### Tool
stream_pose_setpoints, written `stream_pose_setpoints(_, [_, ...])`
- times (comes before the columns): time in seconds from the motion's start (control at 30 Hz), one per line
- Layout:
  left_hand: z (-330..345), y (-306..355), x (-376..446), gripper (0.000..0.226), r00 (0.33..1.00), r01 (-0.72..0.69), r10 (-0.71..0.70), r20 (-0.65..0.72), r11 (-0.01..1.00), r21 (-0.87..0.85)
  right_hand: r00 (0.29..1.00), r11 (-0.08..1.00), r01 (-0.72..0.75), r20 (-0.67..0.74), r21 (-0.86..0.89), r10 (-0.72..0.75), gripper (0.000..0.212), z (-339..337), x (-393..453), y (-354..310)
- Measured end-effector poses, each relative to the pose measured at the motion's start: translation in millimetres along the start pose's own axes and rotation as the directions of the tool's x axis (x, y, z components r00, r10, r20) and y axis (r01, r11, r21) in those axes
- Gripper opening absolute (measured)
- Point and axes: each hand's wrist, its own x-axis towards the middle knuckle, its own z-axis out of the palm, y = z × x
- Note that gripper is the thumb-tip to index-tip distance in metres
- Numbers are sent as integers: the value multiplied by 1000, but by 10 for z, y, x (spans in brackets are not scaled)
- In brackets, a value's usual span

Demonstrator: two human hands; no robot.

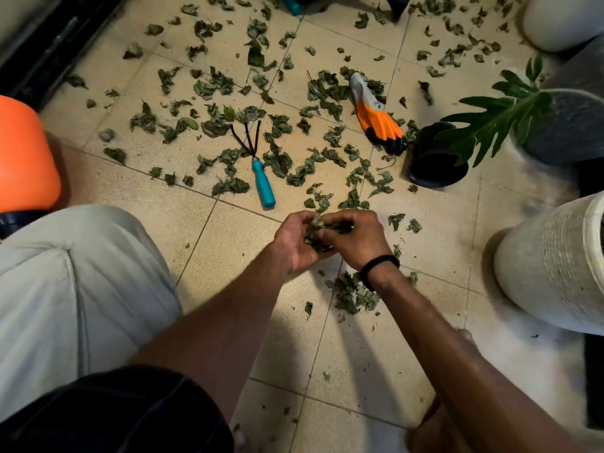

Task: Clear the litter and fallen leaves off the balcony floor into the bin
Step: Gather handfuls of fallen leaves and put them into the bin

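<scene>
Crouching over the tiled floor (248, 338), the person has both hands together just above it, the left hand (295, 245) cupped with fingers curled around a wad of leaves (315, 237) while the right hand (354, 237) pinches and presses more into the same bundle. The rest of the fallen leaves (222, 83) lie scattered widely across the tiles ahead, with a smaller heap (354, 294) under the right wrist. Among them lie a hand rake (261, 178) with a teal handle, an orange work glove (379, 120) and a toppled black pot (434, 158). No bin can be identified with certainty; the orange object (24, 155) at the left edge and the pale ribbed container (555, 266) at right are only partly in view, so the drop point is unclear. The likeliest trouble seems to be the bundle itself: the dry, crumpled pieces are loosely packed, and if either hand relaxes or lifts quickly, fragments would probably spill back onto cleared tiles. Gathering by hand near the rake also risks a finger catching its tines, since leaves partly hide them. Swinging an arm toward the right could brush the green plant (496, 116) or the ribbed container close beside the forearm.
</scene>
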Motion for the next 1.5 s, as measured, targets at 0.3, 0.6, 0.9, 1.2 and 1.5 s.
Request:
stream_pose_setpoints(0.3, [-7, -12, 18, 37, 995, -12, 22, 94, 995, -103, 960, 997, 52, -279, 59, -33, 8, -345, -24, 159])
stream_pose_setpoints(0.6, [-67, 21, 36, 33, 998, -58, 58, 16, 998, -14, 933, 836, -253, 105, -486, 344, 115, -4, -457, 873])
stream_pose_setpoints(0.9, [-149, 37, -3, 34, 996, -81, 83, -36, 995, 54, 996, 827, 77, 76, -556, -42, 27, 502, -460, 1052])
stream_pose_setpoints(1.2, [-208, 22, 8, 29, 995, -101, 103, -15, 993, 65, 976, 983, -158, -166, -96, 141, 12, 318, -300, 897])
stream_pose_setpoints(1.5, [-132, 27, -81, 42, 996, -47, 51, 68, 997, -55, 997, 982, -32, -66, 185, 45, 24, 274, -209, -74])
